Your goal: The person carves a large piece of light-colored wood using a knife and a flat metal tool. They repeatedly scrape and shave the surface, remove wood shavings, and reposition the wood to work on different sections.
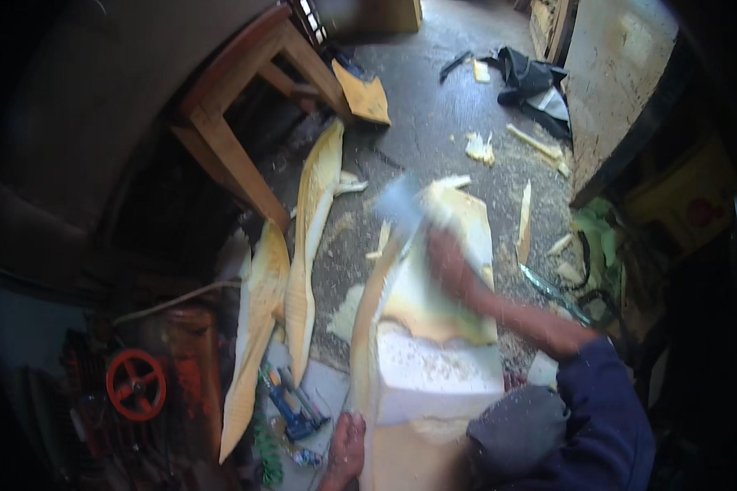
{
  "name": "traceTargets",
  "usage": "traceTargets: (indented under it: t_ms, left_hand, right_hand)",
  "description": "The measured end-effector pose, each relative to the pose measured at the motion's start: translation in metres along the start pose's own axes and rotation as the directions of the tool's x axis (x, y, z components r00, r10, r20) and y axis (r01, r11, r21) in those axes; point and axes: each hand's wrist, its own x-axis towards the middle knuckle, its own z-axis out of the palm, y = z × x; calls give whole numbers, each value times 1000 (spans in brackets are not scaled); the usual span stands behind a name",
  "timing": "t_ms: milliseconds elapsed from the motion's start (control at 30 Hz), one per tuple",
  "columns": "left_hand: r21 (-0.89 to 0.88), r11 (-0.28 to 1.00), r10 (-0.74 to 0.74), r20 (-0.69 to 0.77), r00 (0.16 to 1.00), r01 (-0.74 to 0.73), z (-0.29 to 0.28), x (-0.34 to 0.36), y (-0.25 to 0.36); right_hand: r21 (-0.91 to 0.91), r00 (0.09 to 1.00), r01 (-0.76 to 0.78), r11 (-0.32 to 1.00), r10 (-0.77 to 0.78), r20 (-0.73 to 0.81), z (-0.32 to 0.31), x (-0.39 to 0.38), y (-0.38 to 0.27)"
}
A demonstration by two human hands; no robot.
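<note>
A long strip of cream foam (372, 327) runs along the left edge of a large foam block (434, 401), which has a white top dotted with crumbs. Low in the view, my left hand (345, 446) closes round the strip's near end. Farther up, my right hand (446, 254) is smeared by motion over the block's yellowed far part (467, 221). It grips a flat blue-grey tool (400, 204), too blurred for me to name its kind. The tool is at the strip's far end; whether it touches the foam I cannot tell.
Two long curved foam pieces (307, 245) lean on the left beside a wooden stool (237, 147). Near them are a blue power tool (291, 409) and a machine with a red handwheel (136, 385). Foam scraps (480, 149) and black cloth (528, 82) lie on the floor.
</note>
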Motion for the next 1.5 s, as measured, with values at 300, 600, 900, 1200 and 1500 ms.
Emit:
traceTargets:
  t_ms: [300, 600, 900, 1200, 1500]
  left_hand:
    - [-128, 990, 62, 62, 996, -54, -3, -1, -2]
    - [-106, 994, -36, 50, 998, 41, -6, -5, 10]
    - [-68, 997, 38, 59, 998, -34, -6, -3, 18]
    - [-62, 998, -11, 49, 999, 14, -5, 3, 15]
    - [15, 996, 84, 15, 996, -84, -7, -5, 13]
  right_hand:
    - [-63, 976, -112, 992, 98, -192, 23, 2, 84]
    - [66, 995, -92, 994, 89, 42, -7, -2, 46]
    - [-44, 964, -263, 964, 265, 32, 24, 10, 121]
    - [309, 908, -410, 858, 416, 49, 13, 30, 83]
    - [426, 872, -402, 811, 481, -92, 8, 45, 53]
